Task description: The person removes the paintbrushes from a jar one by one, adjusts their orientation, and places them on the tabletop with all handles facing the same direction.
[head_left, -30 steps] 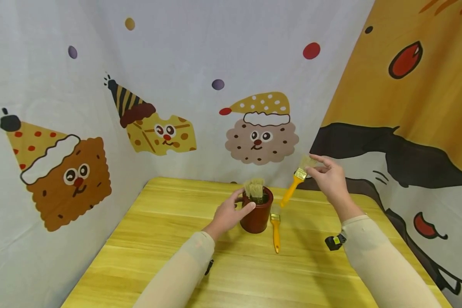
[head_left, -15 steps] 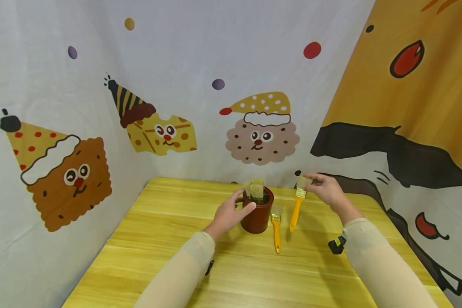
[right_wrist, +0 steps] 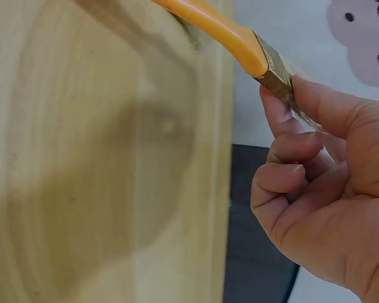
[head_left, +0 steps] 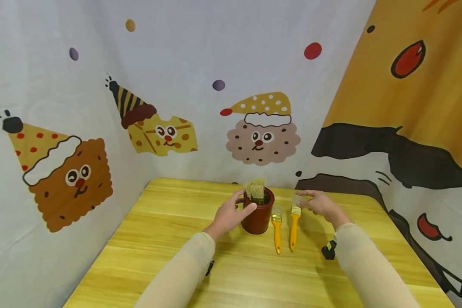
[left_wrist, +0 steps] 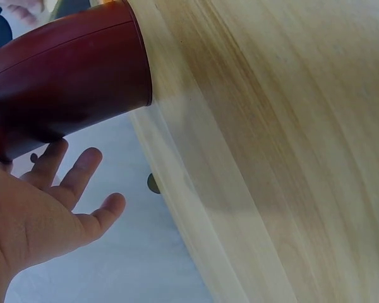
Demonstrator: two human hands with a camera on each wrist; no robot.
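While left hand (head_left: pixel 228 214) grips cup (head_left: pixel 256 220), right hand (head_left: pixel 322 206) pinches paintbrush (head_left: pixel 294 223).

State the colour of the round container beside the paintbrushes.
Dark red; the round container shows best, close up, in the left wrist view.

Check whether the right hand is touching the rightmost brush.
Touching. The right wrist view shows it plainly: the right hand pinches the rightmost brush at its bristle end.

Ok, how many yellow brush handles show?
2: one handle lies beside the red cup, another on the brush pinched by the right hand. Any handles inside the cup are hidden.
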